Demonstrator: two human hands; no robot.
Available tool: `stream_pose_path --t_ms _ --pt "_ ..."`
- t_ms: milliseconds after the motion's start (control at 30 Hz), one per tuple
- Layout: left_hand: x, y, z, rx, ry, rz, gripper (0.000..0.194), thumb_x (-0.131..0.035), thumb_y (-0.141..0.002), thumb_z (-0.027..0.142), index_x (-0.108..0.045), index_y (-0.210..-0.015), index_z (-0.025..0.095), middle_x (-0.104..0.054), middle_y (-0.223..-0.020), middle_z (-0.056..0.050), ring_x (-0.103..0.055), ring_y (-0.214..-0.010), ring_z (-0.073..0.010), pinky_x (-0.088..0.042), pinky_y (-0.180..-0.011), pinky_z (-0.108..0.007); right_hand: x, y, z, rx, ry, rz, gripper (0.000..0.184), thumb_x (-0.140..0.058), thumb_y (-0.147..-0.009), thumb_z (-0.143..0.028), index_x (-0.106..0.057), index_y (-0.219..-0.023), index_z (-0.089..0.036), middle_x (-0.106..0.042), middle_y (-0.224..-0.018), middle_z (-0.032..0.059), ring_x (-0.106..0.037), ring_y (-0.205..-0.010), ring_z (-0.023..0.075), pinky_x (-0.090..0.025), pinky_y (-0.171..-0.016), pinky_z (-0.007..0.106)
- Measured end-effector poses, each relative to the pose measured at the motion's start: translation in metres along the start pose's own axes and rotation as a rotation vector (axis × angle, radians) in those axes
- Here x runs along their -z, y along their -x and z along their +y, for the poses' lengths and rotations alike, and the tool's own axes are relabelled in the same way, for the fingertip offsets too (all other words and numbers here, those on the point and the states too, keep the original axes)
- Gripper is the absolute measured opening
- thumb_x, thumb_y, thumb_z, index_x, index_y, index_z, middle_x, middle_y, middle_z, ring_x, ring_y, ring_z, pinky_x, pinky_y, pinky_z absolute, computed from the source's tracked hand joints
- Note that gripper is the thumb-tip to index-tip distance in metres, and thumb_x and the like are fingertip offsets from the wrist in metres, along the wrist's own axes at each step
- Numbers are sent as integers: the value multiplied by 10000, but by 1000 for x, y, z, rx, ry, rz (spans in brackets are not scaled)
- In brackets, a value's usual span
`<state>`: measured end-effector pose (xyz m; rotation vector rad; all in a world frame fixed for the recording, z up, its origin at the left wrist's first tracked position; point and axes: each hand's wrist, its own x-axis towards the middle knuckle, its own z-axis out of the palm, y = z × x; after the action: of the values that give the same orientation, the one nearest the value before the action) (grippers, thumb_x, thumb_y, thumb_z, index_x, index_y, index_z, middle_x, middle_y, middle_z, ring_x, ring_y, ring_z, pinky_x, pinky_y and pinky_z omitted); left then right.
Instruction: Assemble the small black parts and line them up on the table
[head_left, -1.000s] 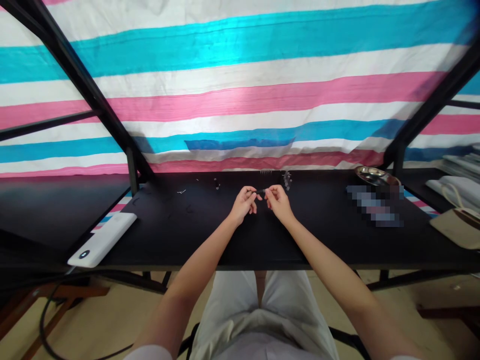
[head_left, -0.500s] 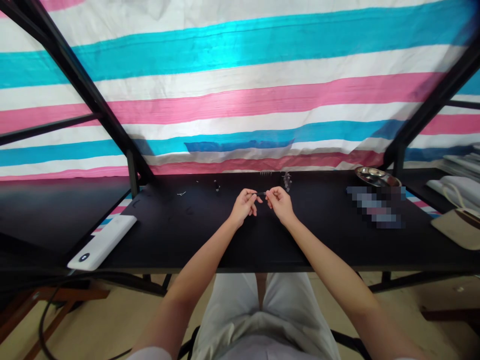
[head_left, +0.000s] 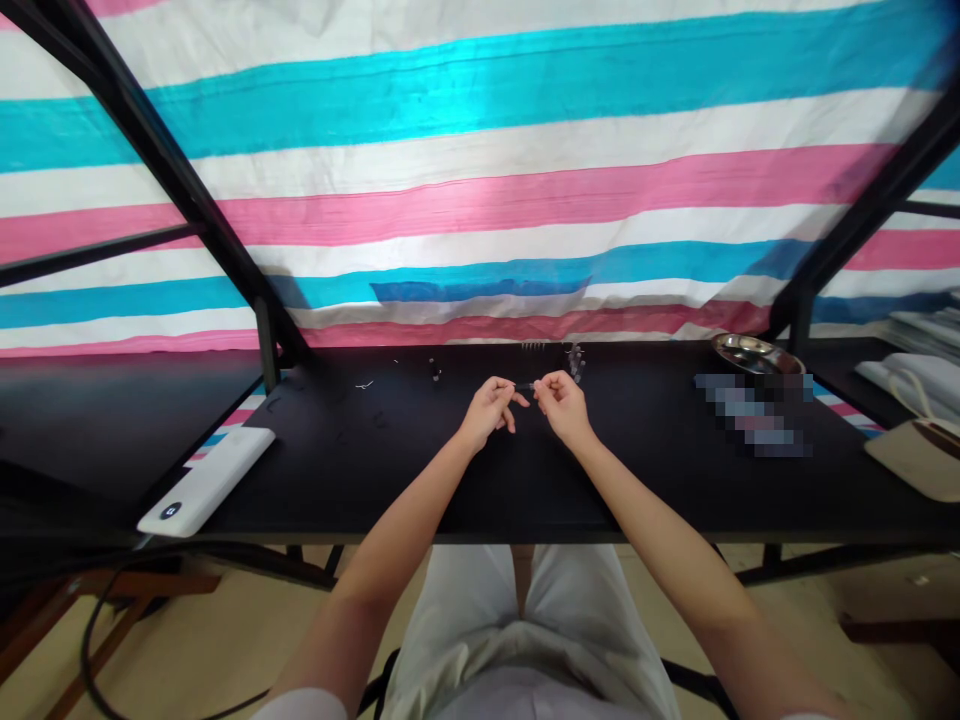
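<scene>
Above the far half of the bench (head_left: 660, 480), near its middle, a small dark stick (head_left: 524, 387) spans the gap between the fingertips of the two hands. Its long axis runs from side to side, nearly level and roughly in line with the far edge, so one end points to each hand. From the left hand (head_left: 487, 412) it reaches out to the right, and from the right hand (head_left: 562, 408) it reaches to the left; neither hand is clearly nearer, since both touch it. The left grip is closed to a pinch at the left end, thumb and forefinger together, with the other fingers loose and partly spread beneath. The right grip is likewise pinched down at the other end, its remaining fingers curled in; how firmly either one presses, I cannot tell. Both forearms come up from the near edge and slant inward, the wrists well apart and the fingertips close together. Just beyond the right hand stands a cluster of small grey pieces (head_left: 576, 360), while a small dark piece (head_left: 434, 370) sits by itself off to the left.
</scene>
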<state>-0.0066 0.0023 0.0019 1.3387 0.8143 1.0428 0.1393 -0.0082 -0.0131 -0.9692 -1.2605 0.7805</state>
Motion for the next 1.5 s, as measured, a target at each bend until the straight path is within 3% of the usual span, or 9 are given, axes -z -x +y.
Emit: stream_pose_path --t_ms 333,667,1000,1133,1333,1500 --pt "-2 -1 -2 22 -56 -7 358 -441 -810 529 -386 -783 176 -643 -707 -24 -504 -330 -64 -206 -301 -150 0 4 -6 56 71 -18 242 -553 -775 -420 -460 -730 -202 -505 -616 -28 -447 -503 87 -364 -480 225" --pt "0 -1 1 115 61 8 321 -434 -802 485 -385 -739 175 -574 -532 5 -485 -315 -95 -224 -310 -175 -1 11 -17 186 299 -80 160 -489 -824 -347 -486 -761 -200 -495 -648 -21 -470 -559 100 -385 -536 232" --pt "7 -2 0 230 30 -73 512 -413 -798 553 -398 -476 155 -487 -421 -14 -435 -324 -76 -248 -351 -207 0 12 -22 261 363 -64 145 -484 -822 -320 -485 -739 -201 -491 -633 -21 -477 -569 103 -393 -549 233" --pt "6 -2 -1 243 1 -7 500 -435 -790 554 -360 -482 167 -482 -402 -11 -426 -319 -72 -249 -349 -197 -1 12 -19 209 343 -59 175 -509 -803 -354 -471 -722 -204 -480 -590 -36 -458 -514 92 -385 -517 233" --pt "5 -2 0 177 56 37 390 -503 -766 542 -436 -709 162 -572 -583 3 -461 -335 -61 -246 -327 -170 -3 6 -8 -37 73 -136 294 -558 -754 -458 -438 -874 -217 -568 -673 -28 -487 -452 84 -399 -437 226" --pt "7 -2 1 122 15 45 380 -520 -768 524 -437 -716 157 -560 -623 9 -467 -334 -47 -252 -317 -156 -3 2 -6 -81 -34 -110 305 -582 -733 -474 -440 -773 -206 -583 -648 -21 -485 -418 76 -389 -400 217"
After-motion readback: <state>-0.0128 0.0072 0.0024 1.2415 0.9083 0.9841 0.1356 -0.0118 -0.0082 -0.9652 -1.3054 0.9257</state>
